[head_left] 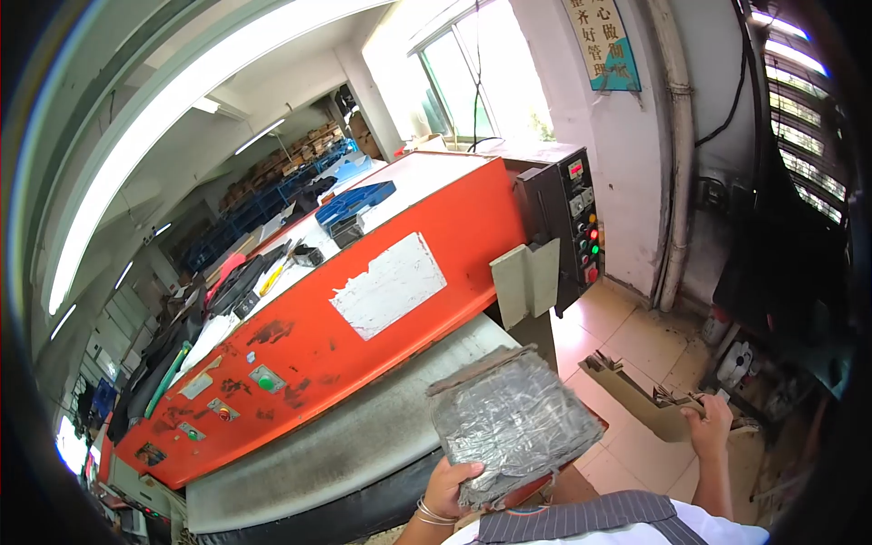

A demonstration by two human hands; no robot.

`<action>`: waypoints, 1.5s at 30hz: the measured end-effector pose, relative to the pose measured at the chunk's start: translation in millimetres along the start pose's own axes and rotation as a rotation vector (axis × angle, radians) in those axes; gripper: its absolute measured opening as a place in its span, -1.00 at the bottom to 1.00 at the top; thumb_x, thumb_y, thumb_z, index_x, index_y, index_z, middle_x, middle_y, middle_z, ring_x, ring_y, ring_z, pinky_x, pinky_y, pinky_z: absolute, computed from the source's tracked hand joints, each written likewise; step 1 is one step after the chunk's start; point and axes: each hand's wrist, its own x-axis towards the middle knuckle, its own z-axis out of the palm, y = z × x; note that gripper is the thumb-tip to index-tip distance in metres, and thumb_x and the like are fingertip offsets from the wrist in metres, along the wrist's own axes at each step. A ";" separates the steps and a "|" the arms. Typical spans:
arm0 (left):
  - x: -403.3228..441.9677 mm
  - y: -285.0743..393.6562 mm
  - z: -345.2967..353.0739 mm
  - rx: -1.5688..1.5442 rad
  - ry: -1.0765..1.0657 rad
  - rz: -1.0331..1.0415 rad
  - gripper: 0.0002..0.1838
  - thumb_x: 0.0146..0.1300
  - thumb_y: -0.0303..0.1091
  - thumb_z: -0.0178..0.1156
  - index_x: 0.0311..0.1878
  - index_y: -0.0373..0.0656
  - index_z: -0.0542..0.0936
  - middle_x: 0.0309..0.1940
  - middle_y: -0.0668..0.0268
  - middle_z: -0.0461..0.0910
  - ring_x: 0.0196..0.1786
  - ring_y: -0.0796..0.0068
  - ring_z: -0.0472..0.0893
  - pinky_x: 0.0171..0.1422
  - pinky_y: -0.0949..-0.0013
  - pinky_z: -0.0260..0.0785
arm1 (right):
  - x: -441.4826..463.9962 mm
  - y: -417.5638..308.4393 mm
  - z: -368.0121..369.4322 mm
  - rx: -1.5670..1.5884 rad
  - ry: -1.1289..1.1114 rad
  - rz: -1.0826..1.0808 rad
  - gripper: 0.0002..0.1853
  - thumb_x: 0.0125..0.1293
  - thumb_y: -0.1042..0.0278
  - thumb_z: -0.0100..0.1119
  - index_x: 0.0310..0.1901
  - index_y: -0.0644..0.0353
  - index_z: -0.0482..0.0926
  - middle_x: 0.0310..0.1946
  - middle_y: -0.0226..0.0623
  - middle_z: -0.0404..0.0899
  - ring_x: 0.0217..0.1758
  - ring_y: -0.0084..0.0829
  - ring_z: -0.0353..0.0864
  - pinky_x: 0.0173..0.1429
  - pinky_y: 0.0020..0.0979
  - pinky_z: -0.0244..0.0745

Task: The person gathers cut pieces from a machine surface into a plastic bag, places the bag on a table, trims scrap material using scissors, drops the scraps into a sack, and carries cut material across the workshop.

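Note:
My left hand (448, 488), with bangles at the wrist, grips the lower left edge of a grey square slab (513, 422). Its top looks shiny and wrinkled like plastic film, and its edges are frayed. The slab is tilted in front of my body, and something reddish shows under its right edge. Off to the right, my right hand (710, 425) is closed at the rim of an open cardboard box (636, 400). Thin brown strips (672, 397) stick up beside its fingertips. What the fingers hold is too small to make out.
An orange machine (363, 300) with buttons fills the left, with a pale conveyor belt (345, 436) below it. A dark control box (577, 218) with lit buttons stands at its right end. Tools and a blue tray (356, 202) lie on top. A pipe (677, 163) runs down the wall.

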 end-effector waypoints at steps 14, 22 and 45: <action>121.8 125.2 116.7 0.036 -0.463 0.498 -0.35 0.02 -0.53 0.25 0.25 -0.42 0.36 -0.01 0.09 0.60 0.02 0.26 0.63 0.13 0.22 0.50 | -29.7 28.9 -49.4 -0.235 0.067 0.162 -0.67 -0.07 0.34 0.42 -0.30 0.31 0.55 -0.39 -0.06 0.53 -0.26 0.00 0.52 -0.18 -0.17 0.42; 304.0 269.0 144.8 0.004 -0.641 0.558 -0.61 0.21 -0.46 0.10 0.09 -0.43 0.38 -0.10 -0.03 0.59 -0.17 0.01 0.66 -0.28 -0.10 0.59 | -60.9 25.6 -49.4 -0.327 0.094 0.256 -0.64 -0.15 0.35 0.40 -0.29 0.31 0.53 -0.38 -0.03 0.50 -0.25 0.03 0.50 -0.17 -0.12 0.39; 300.4 211.7 133.5 0.923 0.413 1.379 -0.42 0.15 -0.29 0.38 0.26 -0.02 0.46 0.36 0.11 0.27 0.23 0.13 0.43 0.18 0.23 0.42 | -61.1 39.8 16.5 -0.214 -0.085 0.230 -0.70 -0.14 0.31 0.41 -0.39 0.26 0.54 -0.45 -0.05 0.52 -0.31 0.04 0.51 -0.21 -0.09 0.39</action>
